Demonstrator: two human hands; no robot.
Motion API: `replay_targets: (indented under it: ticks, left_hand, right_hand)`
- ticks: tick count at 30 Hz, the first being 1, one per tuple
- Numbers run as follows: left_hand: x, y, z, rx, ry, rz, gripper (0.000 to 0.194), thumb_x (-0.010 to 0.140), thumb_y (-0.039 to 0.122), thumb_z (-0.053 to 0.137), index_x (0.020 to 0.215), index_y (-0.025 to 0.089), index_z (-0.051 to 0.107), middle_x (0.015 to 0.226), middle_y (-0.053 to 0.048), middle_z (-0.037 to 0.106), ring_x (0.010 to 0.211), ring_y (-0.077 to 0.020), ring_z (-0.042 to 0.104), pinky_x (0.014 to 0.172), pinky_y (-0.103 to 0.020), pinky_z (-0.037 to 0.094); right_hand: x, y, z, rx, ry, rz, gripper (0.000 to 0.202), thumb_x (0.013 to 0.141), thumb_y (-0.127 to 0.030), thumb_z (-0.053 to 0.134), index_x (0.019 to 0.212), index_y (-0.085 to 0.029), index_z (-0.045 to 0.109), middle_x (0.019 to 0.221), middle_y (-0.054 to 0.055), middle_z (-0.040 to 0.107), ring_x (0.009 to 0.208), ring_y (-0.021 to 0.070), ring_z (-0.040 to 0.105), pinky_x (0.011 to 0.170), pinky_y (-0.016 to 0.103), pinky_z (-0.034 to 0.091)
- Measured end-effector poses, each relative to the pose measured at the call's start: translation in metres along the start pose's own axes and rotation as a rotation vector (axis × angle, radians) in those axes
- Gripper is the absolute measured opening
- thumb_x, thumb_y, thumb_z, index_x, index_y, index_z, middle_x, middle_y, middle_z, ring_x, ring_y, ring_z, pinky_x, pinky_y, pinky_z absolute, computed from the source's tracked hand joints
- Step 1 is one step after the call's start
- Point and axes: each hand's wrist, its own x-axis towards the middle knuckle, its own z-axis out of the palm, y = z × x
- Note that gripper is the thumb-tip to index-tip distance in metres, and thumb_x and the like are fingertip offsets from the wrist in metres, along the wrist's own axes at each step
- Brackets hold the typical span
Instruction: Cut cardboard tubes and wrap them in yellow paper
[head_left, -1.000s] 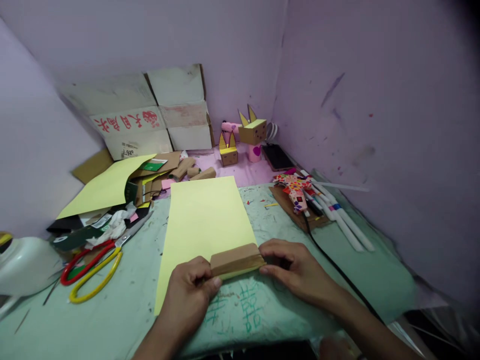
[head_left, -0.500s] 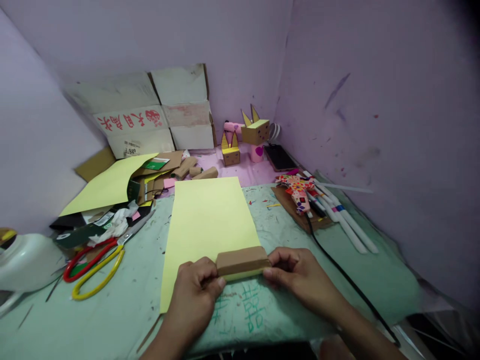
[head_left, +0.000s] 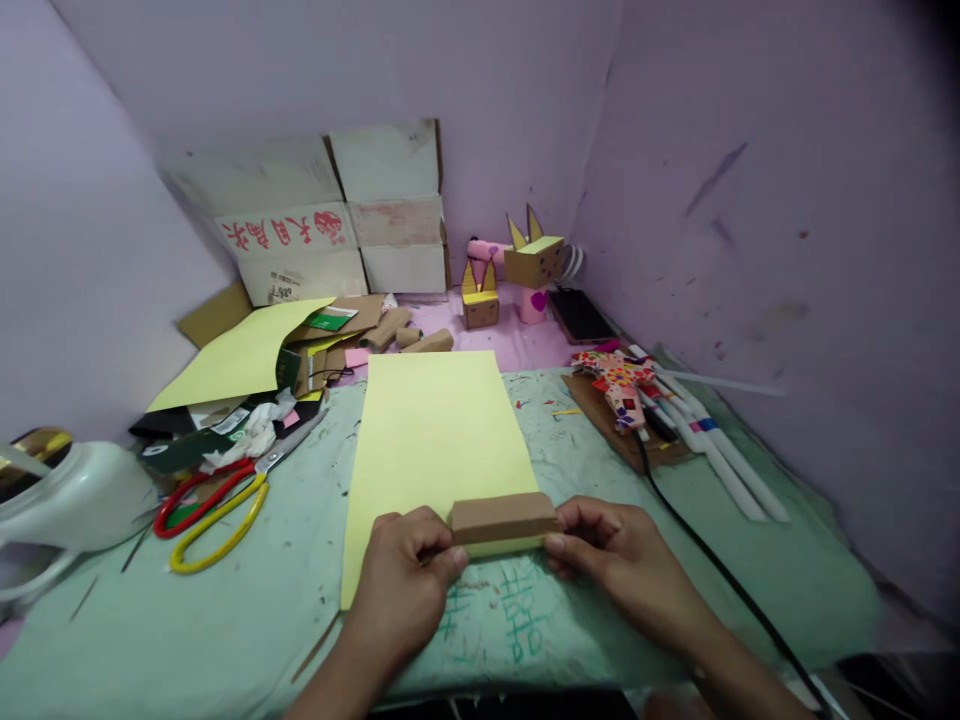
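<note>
Near the table's front edge, a brown cardboard piece (head_left: 502, 517), shaped like a small flattened tube, lies across the near right part of a yellow paper sheet (head_left: 442, 430). A strip of yellow shows along its lower edge. My left hand (head_left: 412, 570) pinches its left end between thumb and bent fingers. At the other end, my right hand (head_left: 607, 545) is closed on the right tip, thumb in front. The fingertips behind the cardboard are hidden.
Red-and-yellow-handled scissors (head_left: 217, 515) lie at left by paper scraps and a white pot (head_left: 82, 500). At right are a patterned glue gun (head_left: 622, 385) with a black cord (head_left: 705, 555), and markers (head_left: 720, 450). Behind stand cardboard animal figures (head_left: 480, 305) and a phone (head_left: 581, 315).
The whole view has shifted, so everything appears farther right. Both hands keep their hold on the cardboard piece, with little visible change in its position on the sheet.
</note>
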Motion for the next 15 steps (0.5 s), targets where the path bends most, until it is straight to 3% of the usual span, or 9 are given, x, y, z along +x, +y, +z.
replay_targets:
  ticks: [9,15]
  left_hand:
    - [0.0036,0.0031,-0.0048,0.013,-0.082,-0.009,0.024,0.062,0.024,0.050,0.043,0.019,0.035,0.053,0.003,0.042,0.055,-0.0118,0.040,0.055,-0.026,0.029]
    - [0.0004,0.0008,0.0007,0.164,-0.031,0.006,0.022,0.064,0.024,0.049,0.046,0.019,0.037,0.055,0.000,0.047,0.066,-0.0173,0.044,0.070,-0.033,0.030]
  right_hand:
    - [0.0009,0.0003,-0.0004,0.007,-0.010,-0.012,0.010,0.063,-0.024,0.060,0.058,-0.017,0.057,0.049,-0.002,0.057,0.048,0.0106,0.049,0.049,0.023,0.038]
    - [-0.0008,-0.0015,-0.0014,-0.044,-0.015,-0.035,0.009,0.064,-0.024,0.060,0.060,-0.016,0.058,0.050,-0.003,0.054,0.049,0.0107,0.048,0.050,0.023,0.036]
